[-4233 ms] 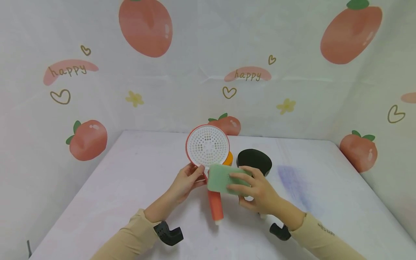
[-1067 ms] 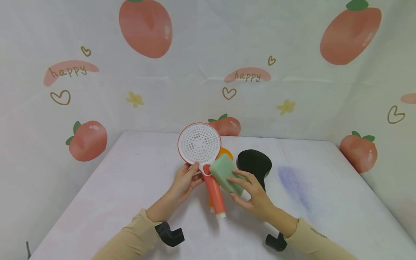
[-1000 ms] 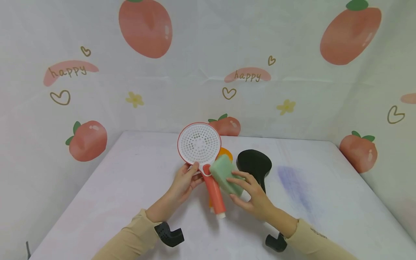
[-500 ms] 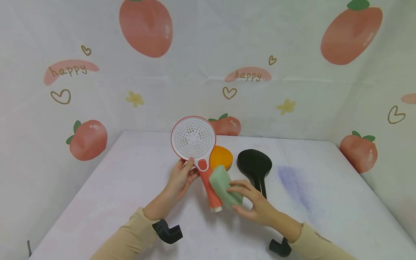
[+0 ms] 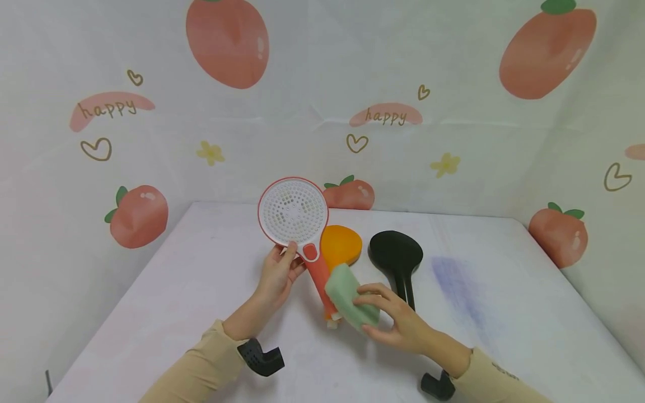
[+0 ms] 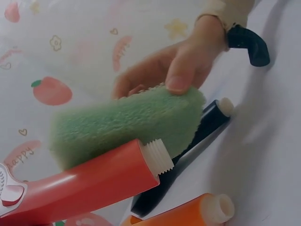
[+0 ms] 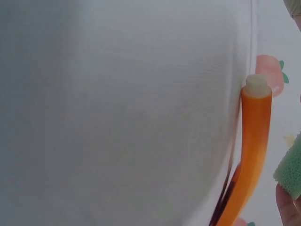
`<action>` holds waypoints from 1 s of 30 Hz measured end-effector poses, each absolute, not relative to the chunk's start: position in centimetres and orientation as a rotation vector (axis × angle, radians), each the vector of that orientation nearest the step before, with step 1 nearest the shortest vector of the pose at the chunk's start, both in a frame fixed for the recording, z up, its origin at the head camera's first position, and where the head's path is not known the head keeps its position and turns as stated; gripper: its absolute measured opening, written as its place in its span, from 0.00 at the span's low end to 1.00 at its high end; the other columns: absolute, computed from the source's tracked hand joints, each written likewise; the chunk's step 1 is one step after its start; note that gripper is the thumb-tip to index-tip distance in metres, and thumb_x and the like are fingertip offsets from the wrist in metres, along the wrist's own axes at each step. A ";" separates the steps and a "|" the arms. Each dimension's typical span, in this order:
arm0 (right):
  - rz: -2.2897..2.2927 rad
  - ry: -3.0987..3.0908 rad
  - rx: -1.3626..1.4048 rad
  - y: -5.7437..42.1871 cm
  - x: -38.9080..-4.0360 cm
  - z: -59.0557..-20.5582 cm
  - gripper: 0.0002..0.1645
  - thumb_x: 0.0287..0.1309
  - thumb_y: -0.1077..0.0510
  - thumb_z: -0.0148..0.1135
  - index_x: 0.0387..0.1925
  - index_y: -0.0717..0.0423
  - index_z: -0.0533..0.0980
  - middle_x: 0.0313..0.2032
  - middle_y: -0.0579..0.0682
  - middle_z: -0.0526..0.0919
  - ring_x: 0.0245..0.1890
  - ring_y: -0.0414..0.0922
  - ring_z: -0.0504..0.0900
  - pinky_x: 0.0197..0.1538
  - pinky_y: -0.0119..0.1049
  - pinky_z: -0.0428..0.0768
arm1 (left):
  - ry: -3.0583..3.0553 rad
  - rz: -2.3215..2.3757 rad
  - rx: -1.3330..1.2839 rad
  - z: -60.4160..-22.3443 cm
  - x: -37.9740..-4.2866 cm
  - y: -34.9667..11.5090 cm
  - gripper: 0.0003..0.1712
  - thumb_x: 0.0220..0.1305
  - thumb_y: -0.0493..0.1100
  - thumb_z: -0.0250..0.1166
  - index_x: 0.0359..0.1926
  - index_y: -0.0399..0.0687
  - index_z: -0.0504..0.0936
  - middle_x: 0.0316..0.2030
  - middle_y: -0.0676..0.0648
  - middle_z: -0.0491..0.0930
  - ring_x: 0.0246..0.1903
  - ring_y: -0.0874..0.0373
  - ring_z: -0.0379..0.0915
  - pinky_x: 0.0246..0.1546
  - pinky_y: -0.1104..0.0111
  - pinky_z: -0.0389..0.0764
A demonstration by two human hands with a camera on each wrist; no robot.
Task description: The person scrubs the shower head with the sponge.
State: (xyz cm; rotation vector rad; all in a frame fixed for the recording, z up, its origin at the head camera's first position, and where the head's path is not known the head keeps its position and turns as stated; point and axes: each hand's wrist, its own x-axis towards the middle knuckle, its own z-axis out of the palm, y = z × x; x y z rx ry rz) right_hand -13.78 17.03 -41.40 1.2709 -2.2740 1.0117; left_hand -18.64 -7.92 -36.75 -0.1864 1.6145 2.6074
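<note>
A red shower head [image 5: 293,210] with a white nozzle face is held up by my left hand [image 5: 274,277], thumb in front below the round face. Its red handle [image 6: 89,183] slants down to a white threaded end. My right hand [image 5: 398,319] grips a green sponge [image 5: 350,296] between thumb and fingers, against the lower part of that handle. In the left wrist view the sponge [image 6: 127,127] lies along the handle, close to the thread. The right wrist view catches only an edge of the sponge [image 7: 290,172] and a bit of hand.
Behind the red handle lies an orange shower head [image 5: 342,244] on the white table [image 5: 211,235], its handle partly hidden. A black shower head [image 5: 395,249] lies to its right, partly behind my right hand. A fruit-printed cloth [image 5: 302,67] hangs behind the table.
The red shower head has moved left and slightly up in my left hand, uncovering more of the orange one. My right hand has brought the sponge from the neck down to the handle's lower end.
</note>
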 end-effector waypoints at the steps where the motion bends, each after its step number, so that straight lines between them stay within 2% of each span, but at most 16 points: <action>1: 1.011 -2.263 1.272 17.0 -13.9 -41.3 0.22 0.53 0.55 0.65 0.51 0.49 0.74 0.52 0.53 0.74 0.52 0.44 0.73 0.55 0.26 0.74 | 1.619 2.603 -0.182 -36.7 -18.5 -7.8 0.23 0.72 0.42 0.46 0.64 0.40 0.59 0.42 0.53 0.74 0.34 0.62 0.75 0.39 0.75 0.82; 8: 0.999 -2.206 1.252 16.3 -14.5 -40.7 0.21 0.54 0.56 0.65 0.51 0.51 0.74 0.51 0.53 0.74 0.50 0.45 0.74 0.56 0.26 0.73 | 1.619 2.582 -0.169 -37.1 -18.4 -7.4 0.24 0.71 0.42 0.48 0.63 0.35 0.58 0.44 0.49 0.73 0.34 0.61 0.75 0.39 0.75 0.82; 13: 0.984 -2.190 1.254 16.3 -14.4 -40.5 0.21 0.54 0.57 0.65 0.51 0.51 0.73 0.51 0.54 0.74 0.50 0.46 0.74 0.55 0.27 0.74 | 1.628 2.568 -0.186 -37.3 -18.5 -7.4 0.24 0.72 0.42 0.47 0.64 0.38 0.58 0.48 0.47 0.72 0.36 0.60 0.76 0.40 0.74 0.82; 18: 0.972 -2.248 1.269 16.7 -13.9 -40.9 0.20 0.57 0.53 0.62 0.52 0.50 0.74 0.52 0.53 0.74 0.51 0.45 0.74 0.55 0.23 0.73 | 1.616 2.595 -0.187 -37.5 -18.8 -7.5 0.23 0.72 0.43 0.46 0.63 0.39 0.57 0.45 0.49 0.73 0.39 0.56 0.75 0.40 0.74 0.82; 23: 0.928 -2.285 1.284 17.4 -13.5 -41.4 0.19 0.58 0.50 0.61 0.50 0.48 0.75 0.52 0.52 0.74 0.51 0.44 0.74 0.53 0.24 0.75 | 1.613 2.604 -0.193 -37.4 -18.8 -7.7 0.23 0.72 0.43 0.46 0.64 0.39 0.57 0.47 0.50 0.72 0.43 0.53 0.74 0.41 0.74 0.82; 30: 0.887 -2.268 1.307 17.8 -13.6 -41.9 0.19 0.55 0.52 0.64 0.49 0.48 0.75 0.52 0.51 0.74 0.51 0.43 0.74 0.54 0.22 0.72 | 1.613 2.613 -0.213 -37.2 -18.6 -7.7 0.22 0.72 0.42 0.46 0.63 0.39 0.58 0.43 0.52 0.74 0.39 0.59 0.75 0.41 0.75 0.82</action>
